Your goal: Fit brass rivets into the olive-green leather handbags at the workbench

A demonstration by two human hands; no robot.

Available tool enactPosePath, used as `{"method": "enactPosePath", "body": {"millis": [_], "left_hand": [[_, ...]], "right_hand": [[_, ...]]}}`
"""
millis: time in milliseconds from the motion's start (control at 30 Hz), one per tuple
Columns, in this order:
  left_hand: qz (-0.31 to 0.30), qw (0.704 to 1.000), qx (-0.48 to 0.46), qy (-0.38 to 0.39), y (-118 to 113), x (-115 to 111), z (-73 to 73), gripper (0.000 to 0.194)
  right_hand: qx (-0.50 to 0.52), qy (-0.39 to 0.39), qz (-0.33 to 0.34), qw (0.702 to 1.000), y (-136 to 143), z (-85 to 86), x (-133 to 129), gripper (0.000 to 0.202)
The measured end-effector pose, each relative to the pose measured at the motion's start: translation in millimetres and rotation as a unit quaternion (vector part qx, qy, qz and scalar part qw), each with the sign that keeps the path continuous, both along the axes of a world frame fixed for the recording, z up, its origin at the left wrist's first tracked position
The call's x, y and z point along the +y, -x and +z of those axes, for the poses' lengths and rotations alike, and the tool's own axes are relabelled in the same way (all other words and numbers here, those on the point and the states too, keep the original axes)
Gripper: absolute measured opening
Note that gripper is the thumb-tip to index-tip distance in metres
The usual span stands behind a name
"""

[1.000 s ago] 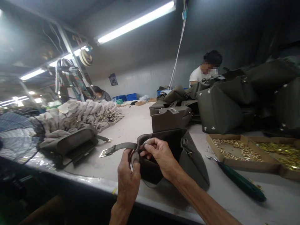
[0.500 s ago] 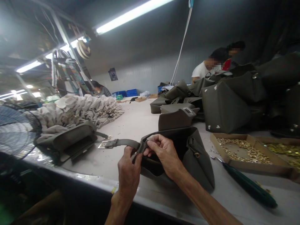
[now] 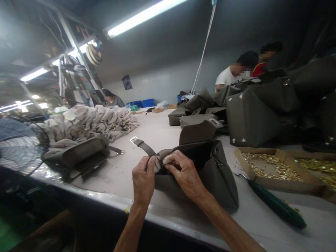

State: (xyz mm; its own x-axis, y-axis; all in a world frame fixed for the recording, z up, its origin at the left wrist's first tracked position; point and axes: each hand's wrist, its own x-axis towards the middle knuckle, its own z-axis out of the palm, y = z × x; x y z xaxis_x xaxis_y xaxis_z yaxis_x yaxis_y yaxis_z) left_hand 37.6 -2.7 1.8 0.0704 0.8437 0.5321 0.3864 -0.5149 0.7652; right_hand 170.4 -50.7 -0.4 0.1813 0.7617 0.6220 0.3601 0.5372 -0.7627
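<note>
A dark grey-green handbag point(image 3: 220, 185) lies on the table in front of me with its mouth open and its flap point(image 3: 196, 133) folded back. My left hand point(image 3: 144, 178) pinches the bag's left edge near the base of a strap point(image 3: 148, 148). That strap sticks up to the left and ends in a square metal buckle point(image 3: 134, 141). Close beside it, my right hand point(image 3: 183, 173) is closed at the same edge, thumb and fingers together at the rim. Whatever small piece lies between the right fingertips is hidden.
A green-handled tool with a metal tip point(image 3: 275, 203) lies at the right, by a cardboard tray point(image 3: 273, 168) of small gold fittings. Bags point(image 3: 252, 119) are piled behind. Another bag point(image 3: 78, 157), pale cloth pieces point(image 3: 89, 122) and a fan point(image 3: 21, 147) are left. Co-workers point(image 3: 227, 77) sit behind.
The buckled strap has swung upward and to the right from lying out to the left. Both hands stay at the bag's left edge; the right fingers have shifted slightly.
</note>
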Motion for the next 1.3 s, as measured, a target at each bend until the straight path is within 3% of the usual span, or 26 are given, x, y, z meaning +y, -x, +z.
{"method": "enactPosePath", "body": {"millis": [267, 667, 967, 1300], "left_hand": [[-0.032, 0.999, -0.020, 0.037, 6, -20, -0.6, 0.028], [-0.055, 0.997, -0.037, 0.034, 4, -19, 2.3, 0.030], [-0.061, 0.997, -0.041, 0.032, 7, -20, 0.3, 0.030], [-0.067, 0.997, -0.027, 0.022, 7, -20, -0.8, 0.028]], "right_hand": [[-0.030, -0.009, 0.005, 0.999, 4, -3.2, -10, 0.007], [-0.014, 0.019, -0.020, 1.000, 10, -2.9, -7, 0.008], [0.030, 0.099, -0.022, 0.994, 14, -0.2, -9, 0.005], [0.094, 0.137, -0.021, 0.986, 15, 1.0, -6, 0.020]]}}
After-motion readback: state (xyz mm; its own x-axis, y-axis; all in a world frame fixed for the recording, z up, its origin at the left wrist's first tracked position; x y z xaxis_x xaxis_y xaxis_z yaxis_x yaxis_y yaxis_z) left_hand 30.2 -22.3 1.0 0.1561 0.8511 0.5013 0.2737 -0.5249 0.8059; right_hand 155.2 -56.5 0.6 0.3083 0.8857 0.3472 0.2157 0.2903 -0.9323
